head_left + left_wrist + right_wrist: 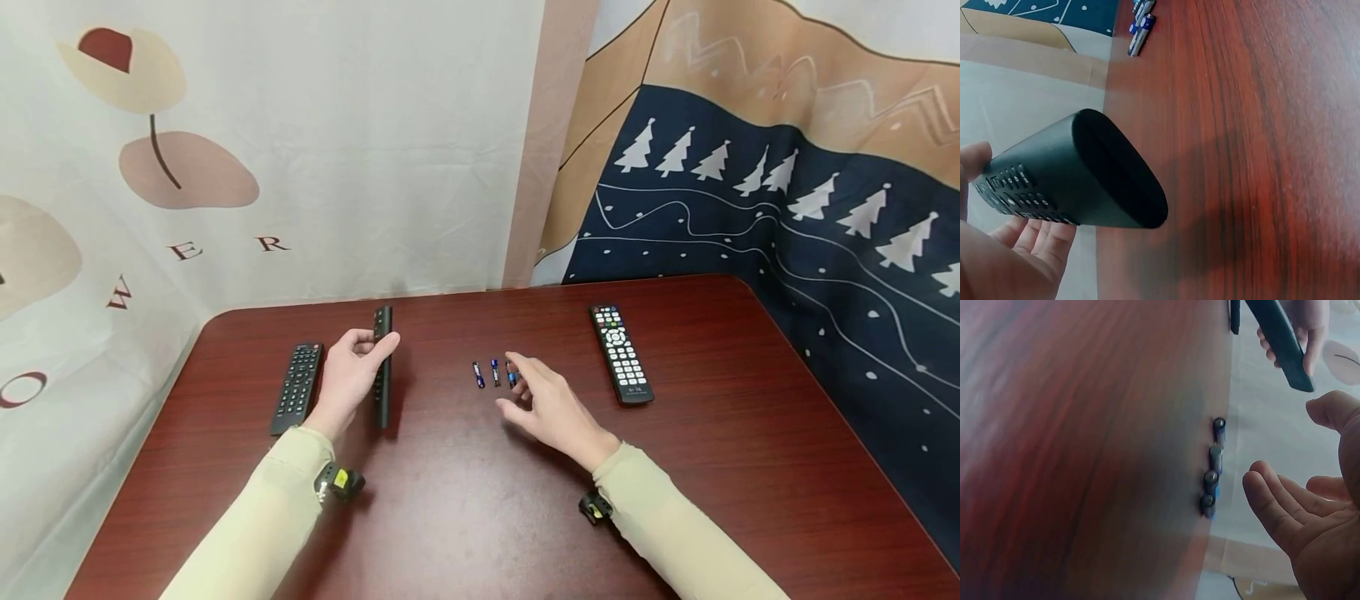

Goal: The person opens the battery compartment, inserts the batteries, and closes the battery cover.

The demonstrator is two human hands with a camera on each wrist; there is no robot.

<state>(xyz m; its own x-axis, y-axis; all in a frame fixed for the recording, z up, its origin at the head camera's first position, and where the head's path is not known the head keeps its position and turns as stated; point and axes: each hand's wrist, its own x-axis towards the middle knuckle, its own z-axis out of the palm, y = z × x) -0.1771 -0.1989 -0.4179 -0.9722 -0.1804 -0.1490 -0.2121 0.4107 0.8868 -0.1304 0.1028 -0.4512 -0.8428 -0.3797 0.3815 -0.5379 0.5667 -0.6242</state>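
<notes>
My left hand grips a black remote control, turned on its edge and held over the table between thumb and fingers. In the left wrist view the remote's end faces the camera, with its buttons on the side toward the palm. Several small blue-and-silver batteries lie in a row on the table. Just right of that row hovers my right hand, its fingers relaxed and spread, holding nothing; it partly covers the batteries nearest to it. Its fingertips are apart from the batteries in the right wrist view.
A second black remote lies left of my left hand. Another remote with white buttons rests farther right. The dark red wooden table ends at printed curtains along the back and right.
</notes>
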